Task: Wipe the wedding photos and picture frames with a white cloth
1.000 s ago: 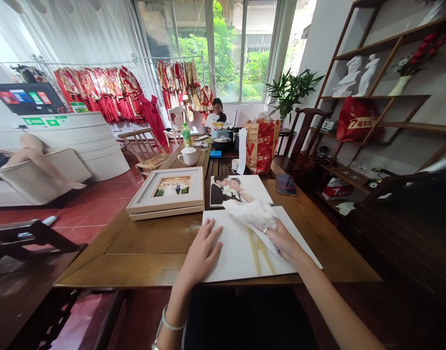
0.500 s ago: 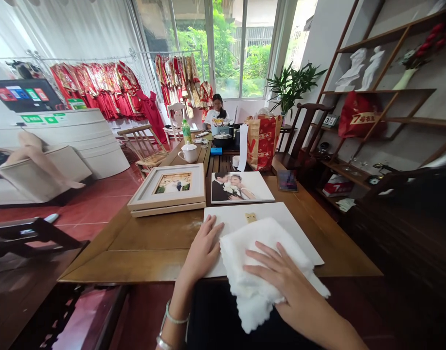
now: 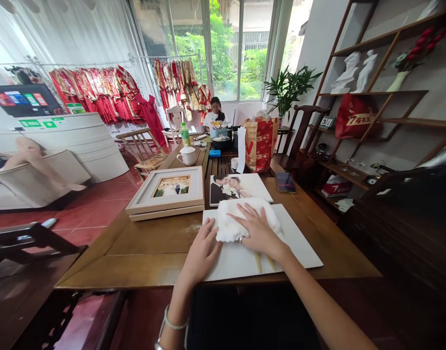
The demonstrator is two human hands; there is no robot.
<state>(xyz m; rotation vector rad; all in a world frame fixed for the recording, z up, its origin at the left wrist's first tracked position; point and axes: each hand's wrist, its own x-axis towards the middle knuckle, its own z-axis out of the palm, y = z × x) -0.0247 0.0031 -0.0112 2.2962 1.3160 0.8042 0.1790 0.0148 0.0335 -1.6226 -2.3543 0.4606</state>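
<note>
A white board lies flat at the near edge of the wooden table, with a pale wooden stand piece showing on it. My right hand lies flat, fingers spread, pressing a white cloth onto the far part of the board. My left hand rests open on the board's left edge, fingers stretched out. Just beyond the board lies a wedding photo print. To its left sit stacked picture frames with a photo in the top one.
Farther along the table stand a white mug, a red gift bag, a green bottle and a pot. A person sits at the far end. Wooden shelves line the right; red garments hang on racks at the left.
My right hand has pushed the cloth from the board's near edge up to its far part. My left hand has stayed on the board's left edge.
</note>
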